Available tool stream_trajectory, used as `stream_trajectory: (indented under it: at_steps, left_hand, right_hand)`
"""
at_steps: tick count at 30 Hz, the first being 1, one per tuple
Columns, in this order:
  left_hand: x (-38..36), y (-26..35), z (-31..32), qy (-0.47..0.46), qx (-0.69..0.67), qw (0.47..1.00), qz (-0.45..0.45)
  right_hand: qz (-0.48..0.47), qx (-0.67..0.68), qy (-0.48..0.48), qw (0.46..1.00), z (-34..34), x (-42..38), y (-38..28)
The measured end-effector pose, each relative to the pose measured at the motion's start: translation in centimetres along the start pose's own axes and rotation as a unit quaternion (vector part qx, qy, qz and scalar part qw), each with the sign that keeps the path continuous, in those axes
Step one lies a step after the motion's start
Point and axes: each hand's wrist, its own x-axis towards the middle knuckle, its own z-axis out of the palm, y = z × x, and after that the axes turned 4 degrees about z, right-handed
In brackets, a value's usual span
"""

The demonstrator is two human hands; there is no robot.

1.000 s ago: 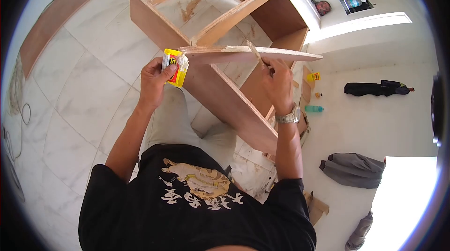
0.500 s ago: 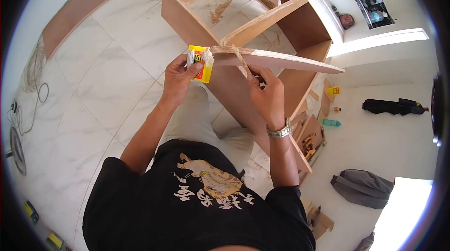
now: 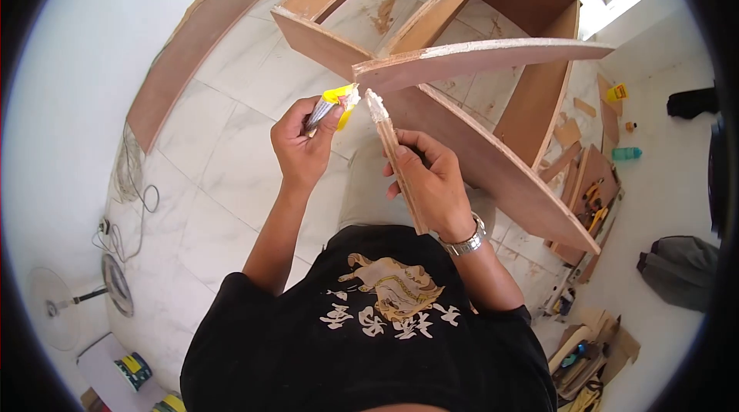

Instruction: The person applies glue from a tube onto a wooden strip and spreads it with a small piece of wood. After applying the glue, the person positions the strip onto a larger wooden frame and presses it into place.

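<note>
My left hand point(image 3: 302, 131) is closed round a small yellow packet point(image 3: 339, 94), squeezed so that whitish paste shows at its top. In my right hand point(image 3: 433, 179) is a thin wooden stick point(image 3: 395, 158), its upper tip coated with the same pale paste. That tip is close to the packet's mouth, with a small gap between them. Just beyond both hands, a curved wooden panel point(image 3: 477, 64) carries a white smeared layer along its upper edge. It belongs to or rests on a wooden frame point(image 3: 493, 158) with several cross boards.
A long curved board point(image 3: 200, 50) leans along the left wall. A fan point(image 3: 115, 285) and a cable point(image 3: 142, 208) are at the left. Right of the frame are hand tools point(image 3: 594, 204), a teal bottle point(image 3: 626, 153) and a yellow container point(image 3: 617, 93). Wood scraps lie on the tiled floor.
The stick has come away from the panel edge and now points up near the packet. My left hand has tilted and squeezed the packet. The whole view has shifted.
</note>
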Motion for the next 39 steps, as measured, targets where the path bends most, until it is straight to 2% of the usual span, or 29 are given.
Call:
stream_trajectory:
  at_steps: [2,5,11,17,20,21,23,26,29,34,37,39]
  left_hand:
    - [0.2,1.0,0.1,-0.022,0.070,0.996,0.055]
    - [0.9,2.3,1.0,-0.070,0.097,0.973,0.197]
    - [1.4,3.2,0.9,-0.151,0.120,0.951,0.241]
    - [1.7,3.5,0.9,-0.164,0.110,0.955,0.222]
    - [2.2,3.2,0.1,-0.167,0.081,0.971,0.149]
    - [2.3,3.0,0.0,-0.161,0.007,0.984,0.077]
    - [2.4,2.5,-0.3,-0.148,-0.143,0.976,-0.068]
    - [2.6,3.2,0.6,-0.120,-0.333,0.927,-0.127]
    - [2.5,2.1,1.1,-0.112,-0.288,0.945,-0.104]
    - [1.5,-0.1,0.3,-0.160,-0.219,0.951,-0.152]
    - [0.0,-2.6,-0.4,-0.128,-0.239,0.941,-0.200]
    - [-0.3,-3.2,0.0,-0.058,-0.273,0.937,-0.213]
  right_hand:
    - [0.001,0.026,-0.017,1.000,0.0,-0.2,0.6]
    - [-0.004,0.058,-0.021,0.998,-0.2,-0.5,0.9]
    - [0.024,0.127,-0.030,0.991,-1.5,-1.0,1.7]
    - [0.027,0.189,-0.074,0.979,-2.7,-0.7,1.8]
    - [0.032,0.260,-0.111,0.959,-3.4,-0.3,2.6]
    - [0.034,0.287,-0.125,0.949,-3.5,-0.2,2.6]
    - [0.015,0.250,-0.103,0.963,-3.5,0.3,2.1]
    - [0.016,0.194,-0.093,0.976,-3.2,0.8,1.3]
    - [0.027,0.173,-0.100,0.979,-2.6,0.8,0.6]
    - [0.045,0.213,-0.173,0.961,-3.0,0.9,-0.3]
    - [0.019,0.171,-0.109,0.979,-3.3,0.8,-1.7]
    - [-0.067,0.060,0.003,0.996,-4.0,2.4,-1.8]
